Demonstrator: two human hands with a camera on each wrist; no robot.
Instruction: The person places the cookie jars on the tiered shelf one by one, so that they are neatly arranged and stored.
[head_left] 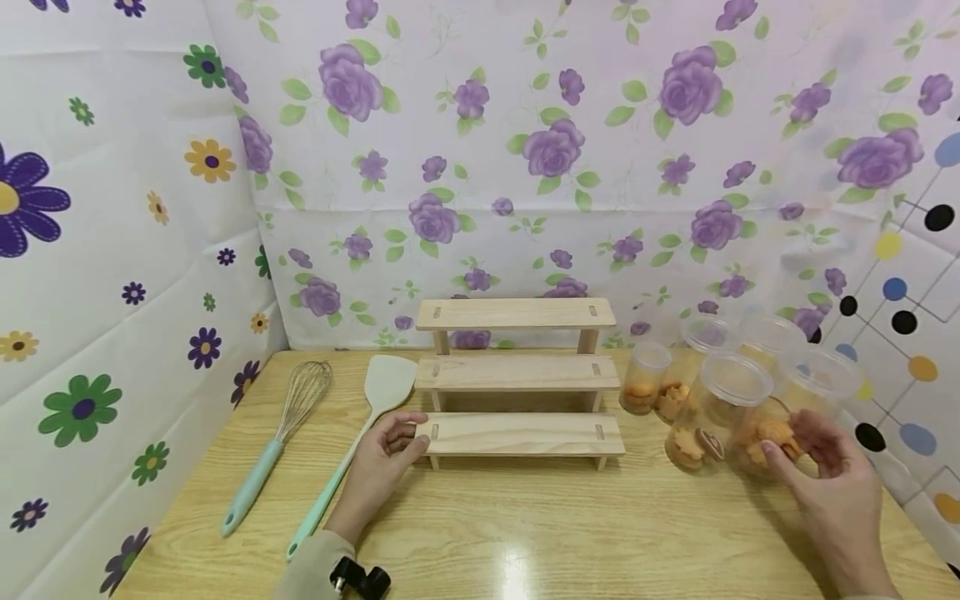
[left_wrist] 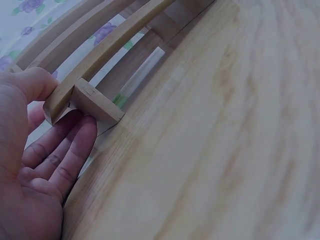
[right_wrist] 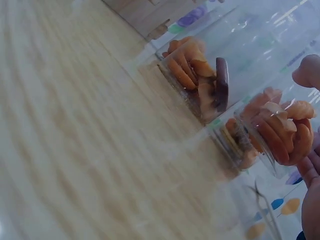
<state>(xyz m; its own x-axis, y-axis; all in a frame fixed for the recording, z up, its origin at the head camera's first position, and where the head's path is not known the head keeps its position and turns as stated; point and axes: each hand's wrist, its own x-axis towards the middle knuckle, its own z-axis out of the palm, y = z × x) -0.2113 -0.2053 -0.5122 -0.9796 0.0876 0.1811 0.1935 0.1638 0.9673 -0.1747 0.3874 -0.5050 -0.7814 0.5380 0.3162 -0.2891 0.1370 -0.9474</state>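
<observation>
- Steadying the wooden rack on the tabletop while taking hold of a jar looks like the step in hand; the next move, I judge, calls for a secure hold and a level lift, with the rack kept still.
- Right of the rack, several other clear jars stand clustered beside the held one.
- Left of the rack lie the spatula and, farther left, the whisk.
- At the rack's left end, the left grip pinches the lowest shelf, fingers tucked beneath.
- Well right of the rack, the right grip curls round the jar, which sits between thumb and fingers; how firmly they press is hard to tell.
- Inside that jar, right of the rack, are orange-brown cookies.
</observation>
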